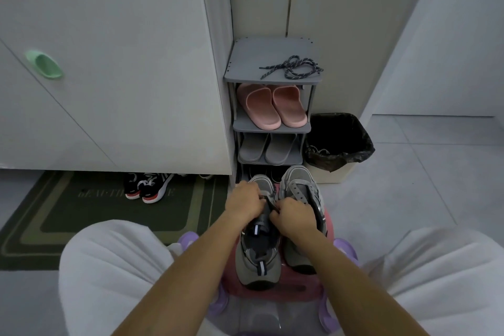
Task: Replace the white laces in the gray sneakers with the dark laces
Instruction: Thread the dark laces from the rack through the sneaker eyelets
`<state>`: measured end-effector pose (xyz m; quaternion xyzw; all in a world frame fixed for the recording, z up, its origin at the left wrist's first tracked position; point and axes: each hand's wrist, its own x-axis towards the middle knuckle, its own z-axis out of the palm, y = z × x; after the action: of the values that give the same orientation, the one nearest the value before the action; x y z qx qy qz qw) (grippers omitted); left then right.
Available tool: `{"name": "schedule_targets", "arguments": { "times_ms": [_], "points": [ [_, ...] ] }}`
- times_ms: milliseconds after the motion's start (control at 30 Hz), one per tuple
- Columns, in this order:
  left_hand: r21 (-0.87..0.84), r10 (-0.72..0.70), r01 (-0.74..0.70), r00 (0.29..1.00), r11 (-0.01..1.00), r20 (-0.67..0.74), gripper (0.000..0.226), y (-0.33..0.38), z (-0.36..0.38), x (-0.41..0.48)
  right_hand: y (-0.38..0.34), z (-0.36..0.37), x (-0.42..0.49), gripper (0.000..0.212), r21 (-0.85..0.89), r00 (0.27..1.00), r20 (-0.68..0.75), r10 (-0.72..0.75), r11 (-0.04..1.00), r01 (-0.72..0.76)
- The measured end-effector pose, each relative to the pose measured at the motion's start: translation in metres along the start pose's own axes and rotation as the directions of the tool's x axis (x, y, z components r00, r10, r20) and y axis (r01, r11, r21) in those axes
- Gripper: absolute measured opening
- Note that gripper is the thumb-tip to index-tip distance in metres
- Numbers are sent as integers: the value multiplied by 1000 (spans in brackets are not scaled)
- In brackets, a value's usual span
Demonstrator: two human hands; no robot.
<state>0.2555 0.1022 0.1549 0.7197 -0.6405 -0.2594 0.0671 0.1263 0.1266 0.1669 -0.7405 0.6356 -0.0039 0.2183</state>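
Both hands, left hand [244,199] and right hand [293,217], curl round a lace [269,199] on the left sneaker [257,267], fingertips hidden; dark laces [293,68] lie at twelve o'clock on the rack [251,63].

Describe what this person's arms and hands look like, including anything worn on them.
The left hand and right hand are ungloved. The arms are bare as far as the picture shows, with no sleeve in view. Neither wrist carries a watch or bracelet. Rings cannot be made out on the fingers. Light, loose trousers cover the knees.
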Motion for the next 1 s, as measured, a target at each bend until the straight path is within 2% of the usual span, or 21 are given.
{"name": "schedule_targets", "arguments": {
  "times_ms": [133,433,567,667,767,867,933,1000],
  "points": [
    [35,-98,98,995,995,-23,22,3,2,7,1,4,1,19,11,999,-5,32,999,-32],
    [-334,-279,253,960,908,-29,18,-26,-26,8,4,6,4,21,72,993,-1,115,991,-115],
    [-417,-389,303,911,857,-138,27,-56,-49,2,5,6,5,24,83,991,17,131,988,-132],
    [-394,-432,330,878,858,-205,32,-77,-58,-5,3,5,5,17,69,993,31,114,991,-116],
    [-299,-400,361,913,883,-80,19,-81,-50,-11,2,3,7,17,36,994,42,103,994,-105],
    [-254,-298,311,950,916,91,21,-71,-34,-15,2,3,6,18,37,994,36,101,994,-102],
    [-181,-226,242,969,953,104,24,-60,-26,-15,2,3,6,18,31,994,26,102,994,-103],
    [-169,-142,145,989,975,31,25,-47,-22,-13,0,4,5,20,14,994,18,104,994,-105]
  ]
}}
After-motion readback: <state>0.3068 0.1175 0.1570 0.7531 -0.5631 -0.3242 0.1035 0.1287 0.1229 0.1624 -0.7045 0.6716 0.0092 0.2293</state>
